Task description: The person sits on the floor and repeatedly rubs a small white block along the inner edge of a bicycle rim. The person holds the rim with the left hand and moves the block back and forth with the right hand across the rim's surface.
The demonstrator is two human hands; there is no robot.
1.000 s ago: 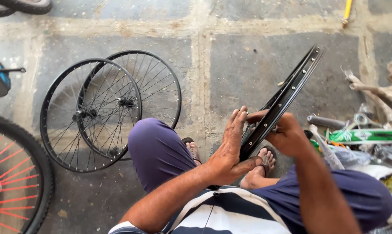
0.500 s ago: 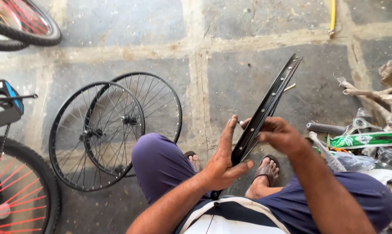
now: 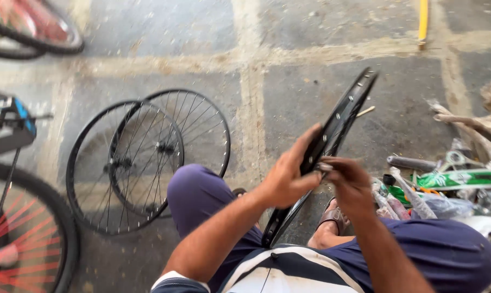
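A bare black bicycle rim stands tilted between my knees, its top edge pointing up and to the right. My left hand wraps around the rim's left side at mid-height. My right hand presses on the rim from the right, its fingertips pinched together at a small part against the rim. I sit on the floor in purple trousers, with one sandalled foot under the rim.
Two spoked black wheels lie overlapped on the stone floor at the left. A bicycle tyre with red spokes fills the lower left corner. Tools, a green frame tube and scraps are heaped at the right. A yellow strip lies at the top right.
The view has drifted, shifting the rim and wheels slightly right and down. My right hand has moved from gripping the rim's side to pinching at its edge; the left hand stays on the rim.
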